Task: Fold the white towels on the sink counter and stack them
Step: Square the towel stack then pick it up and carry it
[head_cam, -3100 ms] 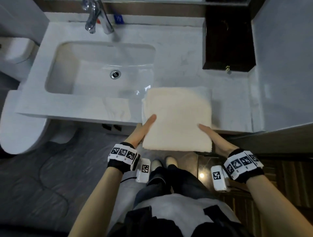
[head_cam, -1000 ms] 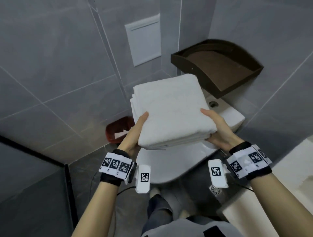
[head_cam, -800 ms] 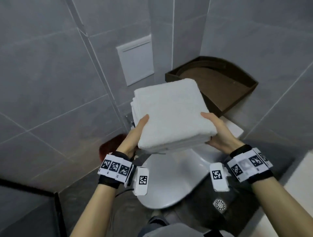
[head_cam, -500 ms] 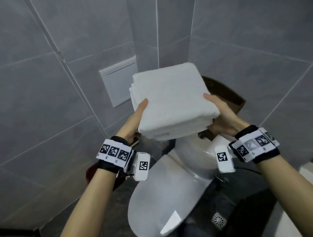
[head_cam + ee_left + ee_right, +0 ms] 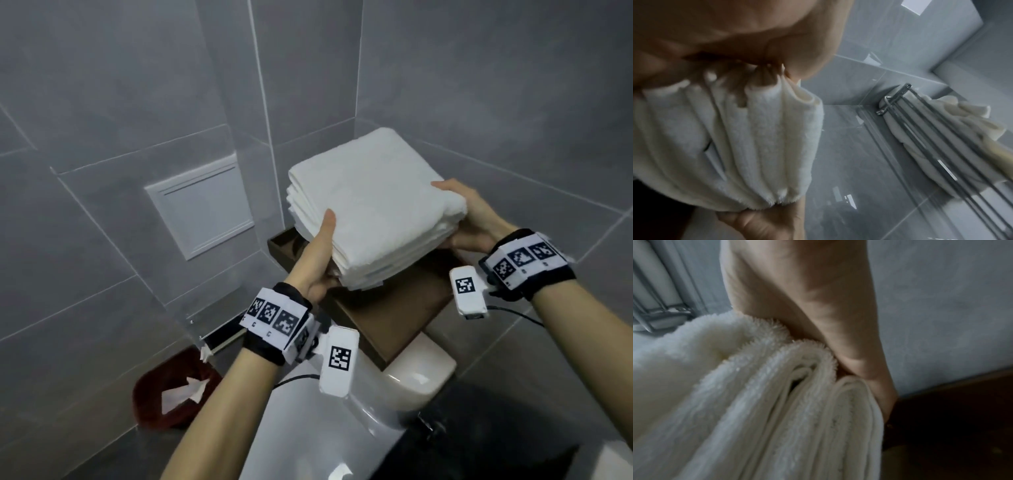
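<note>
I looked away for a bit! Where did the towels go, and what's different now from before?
The towels left the sink counter: both hands lifted the stack, carried it around to the toilet corner and now hold it just above the brown shelf. Unchanged: the left hand and right hand grip the same sides, thumbs on top, and the stack stays neatly folded.

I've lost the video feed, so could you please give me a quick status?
Left hand and right hand grip towel stack at opposite sides. Stack airborne over brown corner shelf. Nothing in the way.
</note>
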A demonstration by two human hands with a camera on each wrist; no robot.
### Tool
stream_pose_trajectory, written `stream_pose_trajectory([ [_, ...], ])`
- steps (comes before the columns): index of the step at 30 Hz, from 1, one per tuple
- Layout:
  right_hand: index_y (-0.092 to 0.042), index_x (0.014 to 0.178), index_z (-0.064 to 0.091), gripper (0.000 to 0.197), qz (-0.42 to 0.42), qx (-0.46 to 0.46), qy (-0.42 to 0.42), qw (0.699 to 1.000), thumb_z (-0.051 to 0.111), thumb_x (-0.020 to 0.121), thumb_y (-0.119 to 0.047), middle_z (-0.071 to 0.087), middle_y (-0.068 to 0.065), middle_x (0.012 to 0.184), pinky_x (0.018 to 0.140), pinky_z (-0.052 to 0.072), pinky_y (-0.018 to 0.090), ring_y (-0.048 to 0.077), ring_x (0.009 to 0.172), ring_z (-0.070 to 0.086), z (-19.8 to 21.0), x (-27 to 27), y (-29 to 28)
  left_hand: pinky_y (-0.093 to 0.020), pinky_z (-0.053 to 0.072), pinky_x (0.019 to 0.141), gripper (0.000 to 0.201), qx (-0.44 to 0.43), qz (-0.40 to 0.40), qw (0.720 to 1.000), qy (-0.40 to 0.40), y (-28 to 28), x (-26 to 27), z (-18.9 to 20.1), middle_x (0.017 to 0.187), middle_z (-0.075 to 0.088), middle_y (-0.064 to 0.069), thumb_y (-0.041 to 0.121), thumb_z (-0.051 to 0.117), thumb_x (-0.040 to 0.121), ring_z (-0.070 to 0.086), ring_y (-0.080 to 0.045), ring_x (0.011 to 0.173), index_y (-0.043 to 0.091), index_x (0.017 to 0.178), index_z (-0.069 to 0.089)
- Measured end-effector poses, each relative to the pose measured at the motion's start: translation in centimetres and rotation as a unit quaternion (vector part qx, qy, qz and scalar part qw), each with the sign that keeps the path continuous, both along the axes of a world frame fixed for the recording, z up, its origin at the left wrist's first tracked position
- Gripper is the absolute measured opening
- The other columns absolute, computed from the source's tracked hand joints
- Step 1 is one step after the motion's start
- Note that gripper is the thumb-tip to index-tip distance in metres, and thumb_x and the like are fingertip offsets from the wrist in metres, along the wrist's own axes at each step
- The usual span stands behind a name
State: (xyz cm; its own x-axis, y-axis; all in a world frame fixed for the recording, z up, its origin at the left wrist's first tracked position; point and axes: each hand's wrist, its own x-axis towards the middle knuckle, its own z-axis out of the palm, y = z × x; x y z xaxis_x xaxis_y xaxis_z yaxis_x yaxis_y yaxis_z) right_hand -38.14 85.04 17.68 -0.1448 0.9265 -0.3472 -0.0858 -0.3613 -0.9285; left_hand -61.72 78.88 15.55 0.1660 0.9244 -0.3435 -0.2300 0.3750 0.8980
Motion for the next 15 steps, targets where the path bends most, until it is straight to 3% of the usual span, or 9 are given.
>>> stream_pose_trajectory([
  [5,-0.022,0.070,0.064,0.030,0.012,-0.035,-0.022,0.999,0.056,0.074,-0.050,0.059,0.004,0.068,0.060,0.039,0.027,0.020,0.065,0.056,-2.3,1.6,4.5,-0.038,0.038,0.109,0.067,-0.014,0.067,0.997,-0.048,3.0,2.5,-2.0,0.139,0.053,-0.003,0.060,0.034,0.092,0.052,-0.020,0.125,0.015,0.140,0.042],
  [10,-0.018,0.065,0.073,0.035,0.062,-0.076,-0.027,0.995,0.064,0.067,-0.052,0.071,0.004,0.066,0.057,0.050,0.025,0.021,0.061,0.066,-5.4,1.9,7.1,-0.039,0.033,0.114,0.063,-0.039,0.100,0.991,-0.079,4.4,3.3,-4.8,0.140,0.052,-0.006,0.054,0.033,0.095,0.050,-0.020,0.127,0.011,0.140,0.041],
  [13,-0.016,0.086,0.072,0.036,0.087,-0.079,-0.045,0.992,0.056,0.084,-0.049,0.074,0.008,0.078,0.065,0.051,0.028,0.022,0.071,0.068,-7.0,1.3,7.7,-0.038,0.035,0.112,0.058,-0.080,0.122,0.986,-0.082,4.8,3.4,-6.2,0.140,0.052,-0.010,0.046,0.035,0.098,0.050,-0.024,0.127,0.007,0.139,0.042],
  [15,-0.007,0.114,0.064,0.041,0.077,-0.046,-0.106,0.990,0.055,0.091,-0.039,0.070,0.014,0.107,0.081,0.050,0.031,0.026,0.095,0.066,-8.0,0.9,7.8,-0.041,0.035,0.112,0.050,-0.106,0.135,0.982,-0.075,4.9,3.7,-6.6,0.140,0.051,-0.013,0.033,0.041,0.099,0.049,-0.027,0.128,0.003,0.139,0.040],
])
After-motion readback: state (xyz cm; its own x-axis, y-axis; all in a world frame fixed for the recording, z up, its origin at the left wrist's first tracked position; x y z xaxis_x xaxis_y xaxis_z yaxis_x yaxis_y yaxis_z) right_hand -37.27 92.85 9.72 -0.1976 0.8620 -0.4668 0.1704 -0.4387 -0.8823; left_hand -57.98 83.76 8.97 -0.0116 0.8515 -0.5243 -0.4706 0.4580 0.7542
